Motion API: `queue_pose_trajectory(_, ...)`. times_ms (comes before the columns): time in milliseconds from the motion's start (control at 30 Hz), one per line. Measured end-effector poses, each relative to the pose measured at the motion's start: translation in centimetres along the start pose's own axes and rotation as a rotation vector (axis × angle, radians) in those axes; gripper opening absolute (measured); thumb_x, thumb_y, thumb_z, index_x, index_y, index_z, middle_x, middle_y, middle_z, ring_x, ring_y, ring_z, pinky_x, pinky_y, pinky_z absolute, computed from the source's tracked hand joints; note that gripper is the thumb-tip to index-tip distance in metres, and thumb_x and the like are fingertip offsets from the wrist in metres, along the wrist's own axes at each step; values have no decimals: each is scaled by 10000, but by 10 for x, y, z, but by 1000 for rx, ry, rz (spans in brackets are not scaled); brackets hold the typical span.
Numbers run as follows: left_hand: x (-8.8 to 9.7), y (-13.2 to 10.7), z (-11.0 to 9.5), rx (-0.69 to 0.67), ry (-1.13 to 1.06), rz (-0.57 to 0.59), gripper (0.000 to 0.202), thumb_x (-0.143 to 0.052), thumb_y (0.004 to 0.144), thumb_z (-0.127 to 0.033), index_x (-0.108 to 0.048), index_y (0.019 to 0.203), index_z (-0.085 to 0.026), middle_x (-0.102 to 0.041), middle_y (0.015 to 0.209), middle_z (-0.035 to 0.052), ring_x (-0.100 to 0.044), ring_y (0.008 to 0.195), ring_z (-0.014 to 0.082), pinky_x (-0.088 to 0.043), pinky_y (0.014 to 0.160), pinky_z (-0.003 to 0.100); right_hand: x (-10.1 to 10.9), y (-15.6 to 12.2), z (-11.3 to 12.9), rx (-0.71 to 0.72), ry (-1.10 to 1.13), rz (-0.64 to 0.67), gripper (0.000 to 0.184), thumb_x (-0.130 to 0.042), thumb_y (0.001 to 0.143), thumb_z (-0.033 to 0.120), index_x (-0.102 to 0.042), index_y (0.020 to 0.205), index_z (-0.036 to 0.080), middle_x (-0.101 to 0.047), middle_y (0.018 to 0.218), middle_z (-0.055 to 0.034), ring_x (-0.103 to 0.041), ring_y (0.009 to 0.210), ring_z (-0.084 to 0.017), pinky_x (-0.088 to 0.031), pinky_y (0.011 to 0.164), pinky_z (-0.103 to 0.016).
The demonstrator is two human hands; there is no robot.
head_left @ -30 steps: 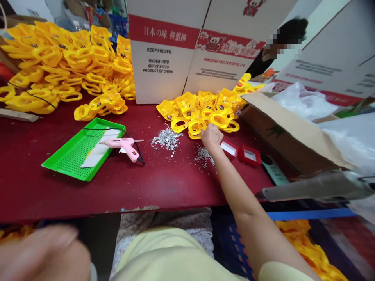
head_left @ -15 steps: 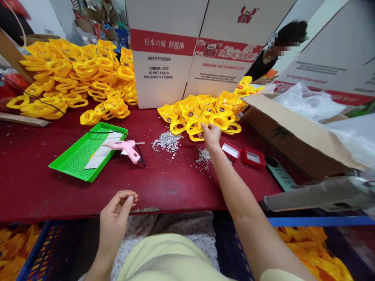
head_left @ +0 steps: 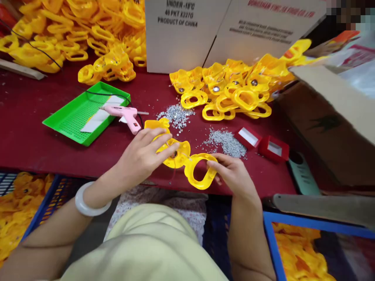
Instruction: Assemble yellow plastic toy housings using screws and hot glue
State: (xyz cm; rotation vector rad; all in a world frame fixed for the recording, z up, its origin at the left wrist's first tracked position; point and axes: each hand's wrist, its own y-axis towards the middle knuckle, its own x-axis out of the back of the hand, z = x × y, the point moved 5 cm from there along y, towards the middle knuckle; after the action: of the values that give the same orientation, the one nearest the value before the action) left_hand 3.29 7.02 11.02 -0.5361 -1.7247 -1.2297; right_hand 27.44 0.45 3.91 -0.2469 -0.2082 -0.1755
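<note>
Holding the work over the near edge of the red bench (head_left: 29, 117), we grasp a yellow moulded plastic piece (head_left: 177, 156) with both hands. Our left grip (head_left: 142, 158) is clenched over the upper part of the piece, with its fingers (head_left: 159, 142) laid across the face, and a white bangle (head_left: 88, 199) sits on that wrist. Our right grip (head_left: 231, 173) pinches the open loop (head_left: 190, 171) at the other end. Taking the piece as clock centre, we find a pink hot glue gun (head_left: 123, 115) at 10 o'clock, lying just beside a green perforated tray (head_left: 79, 117). Silver sequins (head_left: 175, 116) are piled at 12 o'clock, with a second pile (head_left: 227, 143) at 3 o'clock, near two small red boxes (head_left: 260, 142). A heap of yellow pieces (head_left: 228, 89) lies at 1 o'clock, and a blue crate of yellow pieces (head_left: 43, 199) stands at 8 o'clock, below the bench.
</note>
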Motion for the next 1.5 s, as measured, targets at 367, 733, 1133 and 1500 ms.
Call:
queue_pose_trajectory(367,-39,-11,-13,-27,-7,-119,180,-474,937,-123,-650,954,-152,-712,919,87,-628,910,211,-501,796,366,1,-4,-14,286,-585,-61,276,-594,880,403,-716,985,179,-722,867,-68,-643,694,-173,-524,660,-301)
queue_pose_trajectory(733,-33,-25,-15,339,-432,-210,181,-487,894,-50,-620,930,-167,-696,910,31,-658,883,140,-524,809,268,-70,-18,31,723,-834,-144,257,-617,904,301,-647,1136,195,-649,983,-72,-622,779,-155,-486,648,-265)
queue_pose_trajectory(1133,-28,-38,-7,384,-469,-134,134,-555,908,-105,-656,961,-174,-741,916,12,-688,833,125,-539,771,222,-98,-11,28,712,-855,33,141,-650,878,266,-629,990,182,-668,981,-64,-629,864,-191,-441,656,-293)
queue_pose_trajectory(1500,-26,-44,14,439,-602,-56,230,-485,910,-90,-646,1048,-177,-700,1024,43,-682,881,132,-546,800,242,-100,-10,27,760,-831,-10,56,-598,895,205,-619,844,194,-662,806,-41,-602,749,-181,-434,615,-296)
